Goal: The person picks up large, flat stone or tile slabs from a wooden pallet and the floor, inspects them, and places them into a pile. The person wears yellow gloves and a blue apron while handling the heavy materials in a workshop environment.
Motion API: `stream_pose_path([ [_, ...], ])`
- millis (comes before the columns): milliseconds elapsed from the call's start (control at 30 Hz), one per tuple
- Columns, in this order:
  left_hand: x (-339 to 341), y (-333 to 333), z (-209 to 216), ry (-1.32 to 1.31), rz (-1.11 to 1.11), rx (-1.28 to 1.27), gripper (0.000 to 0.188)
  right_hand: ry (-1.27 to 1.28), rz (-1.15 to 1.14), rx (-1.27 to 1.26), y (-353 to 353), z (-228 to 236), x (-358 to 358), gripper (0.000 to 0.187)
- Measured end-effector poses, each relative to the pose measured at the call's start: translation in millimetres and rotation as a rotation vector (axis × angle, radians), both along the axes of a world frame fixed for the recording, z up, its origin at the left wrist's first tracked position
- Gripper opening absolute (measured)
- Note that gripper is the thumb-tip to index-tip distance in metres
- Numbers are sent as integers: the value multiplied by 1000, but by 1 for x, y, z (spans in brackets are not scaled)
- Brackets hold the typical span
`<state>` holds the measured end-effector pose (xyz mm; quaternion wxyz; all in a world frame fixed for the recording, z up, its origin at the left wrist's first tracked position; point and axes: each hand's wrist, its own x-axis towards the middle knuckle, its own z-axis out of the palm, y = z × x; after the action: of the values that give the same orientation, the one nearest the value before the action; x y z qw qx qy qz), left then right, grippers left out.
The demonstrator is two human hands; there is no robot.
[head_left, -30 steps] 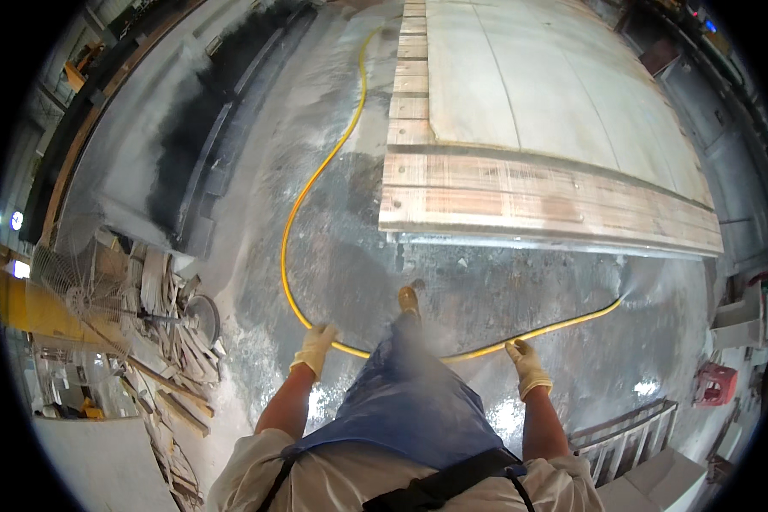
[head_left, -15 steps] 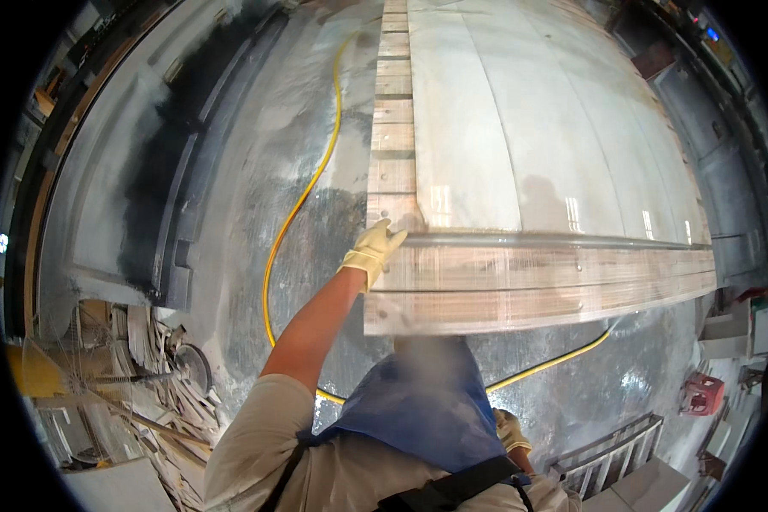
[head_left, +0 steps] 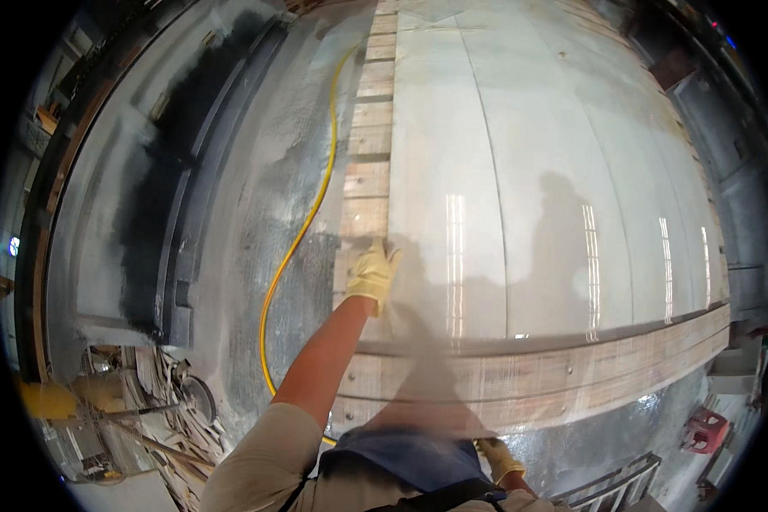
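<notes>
A broad, glossy, pale sheet surface [head_left: 452, 171] with long seams stretches ahead of me, lying on a bed of wooden boards [head_left: 367, 171]. My left hand [head_left: 372, 271], in a cream work glove, is at the left edge of that surface, over the boards. Its thumb stands apart from the fingers, and I see nothing held in it. My right hand [head_left: 501, 462], also gloved, is low beside my blue apron [head_left: 418, 456], close to the front board [head_left: 563, 375]. Its fingers are partly hidden, so what it touches does not show.
A yellow hose [head_left: 303, 230] curves along the wet grey floor [head_left: 269, 183] to my left. Scrap strips and a wheel [head_left: 198, 399] lie at lower left. At lower right are a red stool [head_left: 706, 429] and a metal rack [head_left: 614, 486].
I have come nearer the pale surface, and its front boards now reach my apron. My left hand has moved forward along the left edge. The right hand stays low at my side.
</notes>
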<state>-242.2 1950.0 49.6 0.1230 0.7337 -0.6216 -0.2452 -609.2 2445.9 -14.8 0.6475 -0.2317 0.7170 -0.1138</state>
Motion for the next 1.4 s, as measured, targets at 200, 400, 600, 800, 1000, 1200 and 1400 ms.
stream_pose_path([
  [200,-26,-30,-11,-350,-51,-24,73,-38,50,-166,-44,-13,9,54],
  [400,-31,-56,-40,-160,143,-20,81,-150,3,25,-67,-12,2,58],
  [600,-6,-67,-75,437,261,-110,75,-219,-21,111,-53,-1,-7,62],
  [800,-12,-68,4,879,482,262,70,-301,-35,201,-18,15,-31,66],
  [1000,13,-81,-2,1003,280,548,65,-285,217,12,-7,20,-56,67],
  [1200,-6,-59,109,584,237,510,48,-404,-96,282,-33,29,-48,48],
  [1400,56,6,138,697,167,354,48,-371,166,136,-50,38,-54,41],
])
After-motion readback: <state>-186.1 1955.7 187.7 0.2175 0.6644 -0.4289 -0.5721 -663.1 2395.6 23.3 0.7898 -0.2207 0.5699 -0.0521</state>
